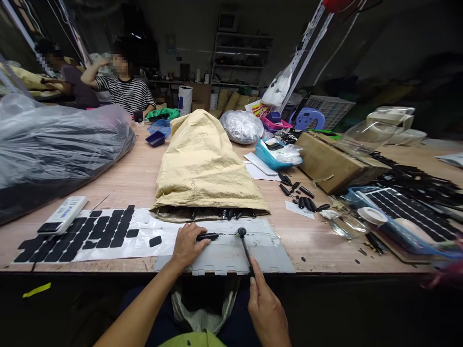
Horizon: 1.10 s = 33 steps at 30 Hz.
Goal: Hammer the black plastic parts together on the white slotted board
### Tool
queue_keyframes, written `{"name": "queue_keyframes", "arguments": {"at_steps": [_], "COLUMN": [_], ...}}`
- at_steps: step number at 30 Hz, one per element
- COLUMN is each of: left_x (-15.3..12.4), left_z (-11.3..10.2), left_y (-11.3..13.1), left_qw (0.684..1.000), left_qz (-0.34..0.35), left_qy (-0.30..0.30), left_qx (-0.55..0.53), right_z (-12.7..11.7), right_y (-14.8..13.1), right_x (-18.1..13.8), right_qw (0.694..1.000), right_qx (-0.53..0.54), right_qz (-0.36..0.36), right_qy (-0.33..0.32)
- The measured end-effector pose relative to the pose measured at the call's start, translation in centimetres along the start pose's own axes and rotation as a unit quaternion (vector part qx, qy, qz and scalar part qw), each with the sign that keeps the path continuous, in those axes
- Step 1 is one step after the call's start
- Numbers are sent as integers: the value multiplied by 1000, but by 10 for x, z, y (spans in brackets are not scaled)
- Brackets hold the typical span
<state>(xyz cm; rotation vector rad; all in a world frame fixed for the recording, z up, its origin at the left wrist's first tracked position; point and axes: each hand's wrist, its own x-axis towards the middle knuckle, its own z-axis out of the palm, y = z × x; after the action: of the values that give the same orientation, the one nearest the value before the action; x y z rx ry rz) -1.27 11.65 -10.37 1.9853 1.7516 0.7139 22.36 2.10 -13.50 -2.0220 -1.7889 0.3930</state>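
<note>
My left hand [188, 243] rests at the front of the table, its fingers closed on a small black cylindrical part [207, 236] that lies on a grey sheet [224, 260]. To the right, my right hand [266, 301] grips the handle of a small hammer [246, 248]. The hammer's round dark head is over the sheet, a little right of the black part. Just behind both hands lies a large tan sack [206, 168], its dark mouth facing me with several black parts showing inside.
Black sticker pads on white backing [104, 233] and a white device [63, 215] lie at left, before a big plastic bag [65, 149]. Loose black parts [304, 197], a cardboard box [333, 159] and a blue tray [405, 226] are at right. Two people sit across the table.
</note>
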Motion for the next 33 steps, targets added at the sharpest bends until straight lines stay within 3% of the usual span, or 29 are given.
{"name": "queue_keyframes", "arguments": {"at_steps": [22,29,33], "left_x": [0,0,0], "left_z": [-1,0,0], "left_y": [-1,-1,-2], "left_qw": [1000,1000,1000], "left_qz": [-1,4,2], "left_qy": [-2,5,-2], "left_qx": [-24,-21,-22], "right_z": [-4,-10,-14], "right_y": [-2,-6,-20], "right_x": [0,-2,-7], "right_qw": [1000,990,988], "right_qx": [28,143,151], "right_qz": [12,7,-24], "right_qy": [-3,-16,-13]}}
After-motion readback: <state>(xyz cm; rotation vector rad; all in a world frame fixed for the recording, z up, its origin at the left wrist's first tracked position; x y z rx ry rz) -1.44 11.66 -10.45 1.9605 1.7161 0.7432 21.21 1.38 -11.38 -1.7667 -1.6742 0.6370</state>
